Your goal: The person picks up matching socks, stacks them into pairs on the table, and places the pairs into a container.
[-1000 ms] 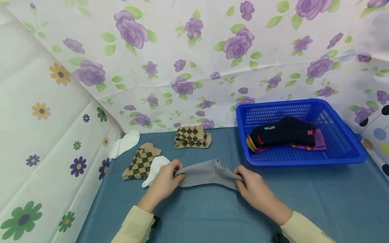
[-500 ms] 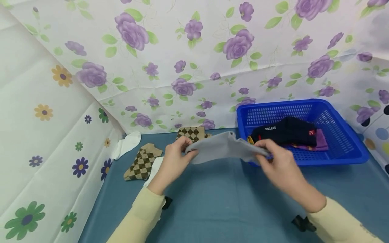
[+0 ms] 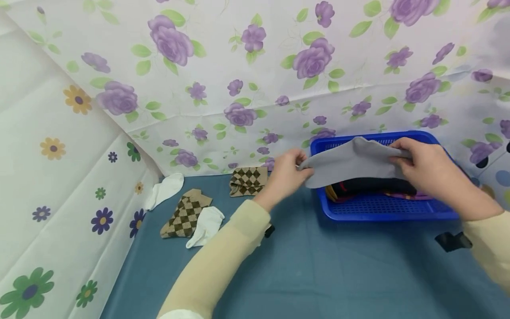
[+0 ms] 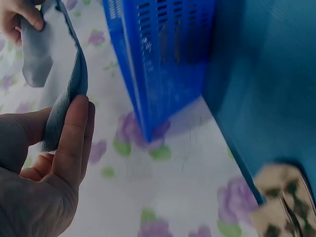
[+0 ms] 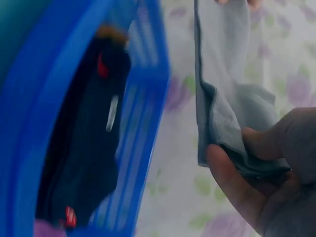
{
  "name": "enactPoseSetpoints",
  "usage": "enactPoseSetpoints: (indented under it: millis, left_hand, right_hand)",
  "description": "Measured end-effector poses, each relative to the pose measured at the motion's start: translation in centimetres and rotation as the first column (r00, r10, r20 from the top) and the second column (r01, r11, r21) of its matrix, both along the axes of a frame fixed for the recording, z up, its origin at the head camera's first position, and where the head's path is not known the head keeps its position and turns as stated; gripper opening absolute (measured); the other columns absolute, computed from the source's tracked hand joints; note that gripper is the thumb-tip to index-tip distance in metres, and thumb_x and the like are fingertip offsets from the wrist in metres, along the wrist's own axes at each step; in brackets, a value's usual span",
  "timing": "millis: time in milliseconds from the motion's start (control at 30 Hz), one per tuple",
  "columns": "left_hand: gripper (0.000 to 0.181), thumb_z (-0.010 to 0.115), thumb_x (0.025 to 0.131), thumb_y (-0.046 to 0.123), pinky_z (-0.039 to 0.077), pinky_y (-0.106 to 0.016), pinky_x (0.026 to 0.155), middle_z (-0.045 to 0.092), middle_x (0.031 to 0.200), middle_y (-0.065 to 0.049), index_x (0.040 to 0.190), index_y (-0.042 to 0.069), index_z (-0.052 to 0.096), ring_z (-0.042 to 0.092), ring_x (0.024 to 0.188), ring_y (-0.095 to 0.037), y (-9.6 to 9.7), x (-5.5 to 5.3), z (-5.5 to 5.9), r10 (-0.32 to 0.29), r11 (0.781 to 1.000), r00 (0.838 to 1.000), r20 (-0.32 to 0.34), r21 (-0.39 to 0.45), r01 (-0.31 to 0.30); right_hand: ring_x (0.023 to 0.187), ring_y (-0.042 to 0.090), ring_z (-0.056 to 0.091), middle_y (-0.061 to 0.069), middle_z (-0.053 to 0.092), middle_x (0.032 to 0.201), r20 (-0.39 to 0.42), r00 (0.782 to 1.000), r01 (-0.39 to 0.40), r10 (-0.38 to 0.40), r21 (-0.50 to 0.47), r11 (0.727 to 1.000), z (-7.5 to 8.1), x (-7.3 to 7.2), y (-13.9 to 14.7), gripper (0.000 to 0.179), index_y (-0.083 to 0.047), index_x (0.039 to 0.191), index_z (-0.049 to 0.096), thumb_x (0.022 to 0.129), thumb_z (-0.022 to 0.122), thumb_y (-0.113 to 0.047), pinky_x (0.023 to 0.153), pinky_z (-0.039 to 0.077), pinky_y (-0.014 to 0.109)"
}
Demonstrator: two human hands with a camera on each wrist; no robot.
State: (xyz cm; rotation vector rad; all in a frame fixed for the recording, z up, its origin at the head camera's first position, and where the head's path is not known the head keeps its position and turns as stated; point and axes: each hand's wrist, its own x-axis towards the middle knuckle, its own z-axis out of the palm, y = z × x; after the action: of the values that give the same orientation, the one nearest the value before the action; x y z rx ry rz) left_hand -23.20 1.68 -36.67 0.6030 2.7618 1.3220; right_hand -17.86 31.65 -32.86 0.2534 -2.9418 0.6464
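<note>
A pair of grey socks is stretched between my two hands, held above the blue basket. My left hand pinches one end between thumb and fingers, at the basket's left side. The other end is pinched by my right hand, over the basket's right part. In the right wrist view the grey fabric looks folded in layers at the fingertips. Below it, in the basket, lie black socks with red marks, partly hidden by the grey ones; some purple and mustard fabric shows beside them.
Left on the blue-green tabletop lie a white sock, a checked brown sock and another white sock. A folded checked sock bundle is near the back wall. Floral sheets hang behind and at the sides.
Both hands have lifted the grey socks off the table area and carried them right and away from me, to above the basket. The other socks and the basket stay put.
</note>
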Motion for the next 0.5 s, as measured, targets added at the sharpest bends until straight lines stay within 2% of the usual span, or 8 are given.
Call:
enactPoseSetpoints:
  millis: [167, 233, 400, 500]
  left_hand:
    - [0.020, 0.070, 0.085, 0.022, 0.043, -0.020, 0.055, 0.055, 0.083, 0.001, 0.093, 0.015, 0.053, 0.049, 0.062, -0.011, 4.3, -1.6, -0.8, -0.037, 0.993, 0.999, 0.005, -0.111, 0.038]
    - [0.019, 0.069, 0.085, 0.019, 0.042, -0.019, 0.054, 0.051, 0.079, 0.001, 0.091, 0.014, 0.051, 0.048, 0.062, -0.011, 5.7, -2.1, -1.1, -0.050, 0.985, 0.999, 0.012, -0.163, 0.051]
    - [0.024, 0.067, 0.085, 0.014, 0.037, -0.020, 0.050, 0.034, 0.072, 0.003, 0.084, 0.014, 0.043, 0.045, 0.060, -0.010, 8.6, -3.1, -1.7, -0.052, 0.957, 0.997, 0.063, -0.284, 0.068]
    - [0.024, 0.067, 0.085, 0.013, 0.036, -0.020, 0.048, 0.033, 0.072, 0.004, 0.082, 0.015, 0.043, 0.044, 0.058, -0.009, 9.8, -3.4, -2.0, -0.040, 0.940, 0.995, 0.090, -0.333, 0.068]
  right_hand:
    - [0.063, 0.020, 0.058, 0.025, 0.064, 0.101, 0.135, 0.991, -0.023, 0.010, 0.094, 0.995, -1.0, -2.7, 3.7, 0.023, -0.002, 0.115, 0.055, 0.094, 0.052, -0.011, 0.050, 0.041, 0.033]
    - [0.071, 0.029, 0.061, 0.028, 0.062, 0.106, 0.169, 0.985, -0.041, 0.017, 0.139, 0.989, -1.7, -3.7, 4.8, 0.027, 0.001, 0.118, 0.054, 0.092, 0.052, -0.008, 0.054, 0.046, 0.037]
    - [0.094, 0.044, 0.060, 0.032, 0.060, 0.109, 0.210, 0.977, -0.078, 0.028, 0.236, 0.969, -3.7, -5.7, 6.6, 0.034, 0.007, 0.119, 0.054, 0.087, 0.055, -0.004, 0.069, 0.050, 0.050]
    - [0.095, 0.046, 0.059, 0.033, 0.059, 0.109, 0.241, 0.970, -0.080, 0.015, 0.263, 0.961, -4.5, -6.4, 7.1, 0.035, 0.009, 0.118, 0.055, 0.085, 0.057, -0.003, 0.071, 0.049, 0.051]
